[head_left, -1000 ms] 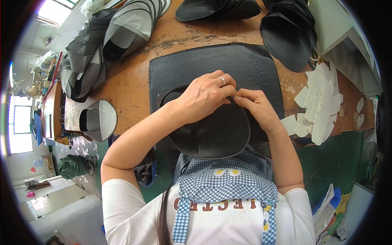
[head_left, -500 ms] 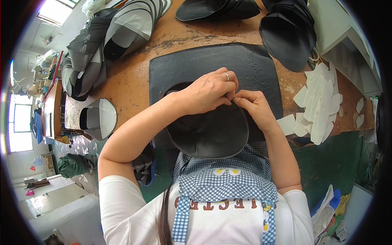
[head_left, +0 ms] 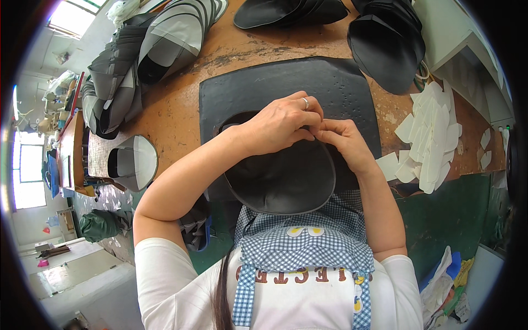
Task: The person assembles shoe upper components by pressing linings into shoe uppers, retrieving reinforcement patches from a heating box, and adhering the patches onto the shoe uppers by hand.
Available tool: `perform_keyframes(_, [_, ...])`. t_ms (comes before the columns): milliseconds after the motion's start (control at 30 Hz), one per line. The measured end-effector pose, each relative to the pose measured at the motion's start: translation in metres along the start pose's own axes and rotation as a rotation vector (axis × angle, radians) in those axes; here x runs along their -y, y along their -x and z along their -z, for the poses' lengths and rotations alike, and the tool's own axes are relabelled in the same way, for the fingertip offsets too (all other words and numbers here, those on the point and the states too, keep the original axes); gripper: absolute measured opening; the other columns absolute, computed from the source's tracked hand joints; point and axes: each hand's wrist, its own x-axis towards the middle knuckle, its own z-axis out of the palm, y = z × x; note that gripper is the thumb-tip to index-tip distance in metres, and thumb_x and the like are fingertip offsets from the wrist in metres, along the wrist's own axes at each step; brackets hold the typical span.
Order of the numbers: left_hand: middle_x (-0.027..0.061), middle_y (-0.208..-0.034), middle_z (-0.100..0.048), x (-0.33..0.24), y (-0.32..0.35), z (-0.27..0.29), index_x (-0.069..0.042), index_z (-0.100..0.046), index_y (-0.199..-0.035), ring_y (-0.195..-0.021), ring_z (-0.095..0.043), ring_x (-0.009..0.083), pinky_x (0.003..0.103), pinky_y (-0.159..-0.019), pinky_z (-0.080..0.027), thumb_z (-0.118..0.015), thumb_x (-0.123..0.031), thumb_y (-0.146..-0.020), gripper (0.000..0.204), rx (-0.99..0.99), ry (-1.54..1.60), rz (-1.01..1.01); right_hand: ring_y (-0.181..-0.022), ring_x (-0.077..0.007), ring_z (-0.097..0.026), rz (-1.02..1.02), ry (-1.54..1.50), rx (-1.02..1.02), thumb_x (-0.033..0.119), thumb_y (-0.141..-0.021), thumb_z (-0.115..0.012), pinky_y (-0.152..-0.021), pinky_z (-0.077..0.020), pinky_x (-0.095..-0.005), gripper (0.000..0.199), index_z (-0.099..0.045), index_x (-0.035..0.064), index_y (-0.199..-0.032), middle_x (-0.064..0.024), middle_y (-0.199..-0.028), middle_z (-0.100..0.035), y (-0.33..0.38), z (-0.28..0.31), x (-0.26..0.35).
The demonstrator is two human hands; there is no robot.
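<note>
Far edge of dark cap piece (head_left: 286, 176) under left hand (head_left: 280, 124) and right hand (head_left: 344, 140) — fingertips' grip unclear, black stack (head_left: 390, 41) cut off by top edge

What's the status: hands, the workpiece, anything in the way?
Left hand and right hand both pinching the far edge of the dark cap brim. Brim lies on the black mat. Nothing blocking; white paper cutouts off to the right.

Matt dark cloth cap brim (head_left: 283, 179); dimpled matt black rubber mat (head_left: 330, 88); worn scuffed wood surface (head_left: 176, 115); white paper pieces (head_left: 432, 135).

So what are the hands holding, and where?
Both the left hand and right hand pinch the far edge of a dark cap brim.
</note>
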Motion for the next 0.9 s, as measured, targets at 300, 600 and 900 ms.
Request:
perform_keyframes(300, [0.0105,-0.111,-0.059,-0.010,0.014,-0.002,-0.001,-0.059,-0.088,-0.115,-0.051,0.0286,0.040,-0.101,-0.044,-0.072,-0.012,-0.085,0.017,0.100,-0.320,-0.018,-0.071,-0.0146,-0.066,0.130,0.446,-0.154,0.012,-0.090,-0.067,-0.066,-0.0503,-0.0303,0.015,-0.073,-0.0003,-0.096,-0.0077,-0.084,-0.072,-0.005,-0.015,-0.004])
perform_keyframes(600, [0.0111,-0.111,-0.059,-0.018,0.022,0.016,-0.001,-0.061,-0.096,-0.116,-0.051,0.0303,0.042,-0.104,-0.042,-0.075,-0.012,-0.081,0.023,0.238,-0.318,-0.035,-0.081,-0.0305,-0.065,0.522,0.948,-0.410,0.007,-0.089,-0.065,-0.071,-0.0533,-0.0403,0.006,-0.063,0.0038,-0.086,-0.0095,-0.086,-0.063,-0.001,-0.043,-0.014])
perform_keyframes(900, [0.0142,-0.095,-0.069,0.045,0.026,0.041,-0.003,-0.063,-0.090,-0.094,-0.067,0.0371,0.048,-0.079,-0.053,-0.076,-0.019,-0.083,0.021,0.119,-0.650,0.467,-0.119,-0.0332,-0.063,0.999,1.337,0.013,0.010,-0.083,-0.061,-0.102,-0.0515,-0.0401,0.035,-0.067,-0.0068,-0.113,-0.0199,-0.122,-0.066,0.015,-0.054,-0.021])
